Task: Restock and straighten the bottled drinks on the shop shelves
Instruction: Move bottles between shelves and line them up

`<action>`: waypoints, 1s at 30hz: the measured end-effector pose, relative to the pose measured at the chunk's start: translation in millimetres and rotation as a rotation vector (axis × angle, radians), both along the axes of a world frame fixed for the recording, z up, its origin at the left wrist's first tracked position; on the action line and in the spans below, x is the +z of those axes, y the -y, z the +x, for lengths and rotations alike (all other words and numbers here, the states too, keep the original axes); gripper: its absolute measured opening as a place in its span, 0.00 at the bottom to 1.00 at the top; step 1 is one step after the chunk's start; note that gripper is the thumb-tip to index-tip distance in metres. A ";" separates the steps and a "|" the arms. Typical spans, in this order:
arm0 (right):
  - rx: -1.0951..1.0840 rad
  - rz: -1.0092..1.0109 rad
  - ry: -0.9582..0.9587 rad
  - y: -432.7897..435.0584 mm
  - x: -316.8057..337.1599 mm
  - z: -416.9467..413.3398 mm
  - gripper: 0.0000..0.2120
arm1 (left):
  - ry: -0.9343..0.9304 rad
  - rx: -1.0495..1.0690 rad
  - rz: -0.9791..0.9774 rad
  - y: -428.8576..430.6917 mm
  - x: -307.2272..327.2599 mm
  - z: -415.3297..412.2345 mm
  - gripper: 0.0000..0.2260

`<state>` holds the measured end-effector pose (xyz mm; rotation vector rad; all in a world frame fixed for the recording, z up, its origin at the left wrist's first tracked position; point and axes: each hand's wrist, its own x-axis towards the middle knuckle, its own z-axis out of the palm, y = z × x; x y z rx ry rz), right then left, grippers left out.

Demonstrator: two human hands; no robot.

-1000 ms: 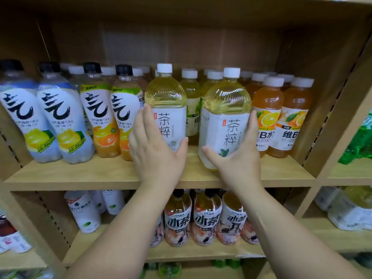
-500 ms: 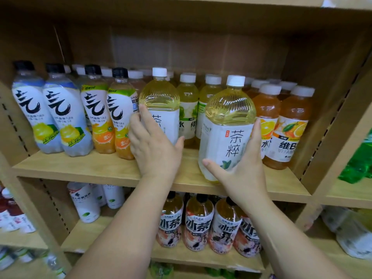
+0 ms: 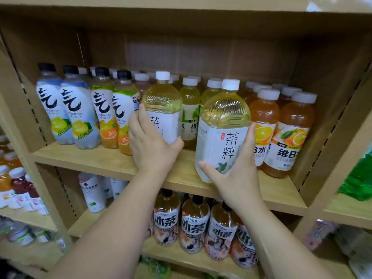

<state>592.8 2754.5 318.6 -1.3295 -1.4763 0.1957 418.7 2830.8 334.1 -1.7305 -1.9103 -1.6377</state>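
Observation:
Two large pale-yellow tea bottles with white caps and white labels stand on the middle wooden shelf point(image 3: 104, 160). My left hand point(image 3: 150, 143) wraps the lower part of the left tea bottle point(image 3: 164, 105), which sits further back in the row. My right hand point(image 3: 233, 172) grips the base of the right tea bottle point(image 3: 223, 127), which stands near the shelf's front edge, leaning slightly left. Smaller light-green bottles point(image 3: 190, 109) stand between and behind them.
Black-capped soda bottles point(image 3: 68, 113) fill the shelf's left; orange vitamin drinks point(image 3: 289, 137) crowd the right, touching the right tea bottle. Below, brown tea bottles point(image 3: 193, 224) and white bottles point(image 3: 92, 192). Green packs point(image 3: 358, 178) lie in the bay at right. Shelf uprights flank both sides.
The left tea bottle has slid back into the row under my left hand. The right bottle has come forward to the shelf's front edge. The view has shifted slightly.

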 end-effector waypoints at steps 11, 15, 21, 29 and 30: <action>-0.009 0.008 -0.007 -1.5 -2.8 -2.1 0.66 | 0.040 -0.175 0.123 57.2 -12.0 -23.1 0.55; -0.009 -0.018 -0.087 0.2 -2.1 1.1 0.64 | 0.204 -0.490 0.032 52.5 -13.0 -43.2 0.55; 0.109 -0.060 -0.180 6.7 0.3 2.9 0.44 | 0.381 -0.875 -0.086 40.1 -16.0 -59.5 0.46; 0.100 -0.051 -0.239 11.4 4.3 -10.7 0.48 | 0.362 -0.921 -0.069 30.4 -20.1 -61.6 0.48; 0.088 -0.032 -0.241 12.5 3.3 -12.1 0.49 | 0.343 -0.931 -0.060 30.2 -20.7 -62.8 0.50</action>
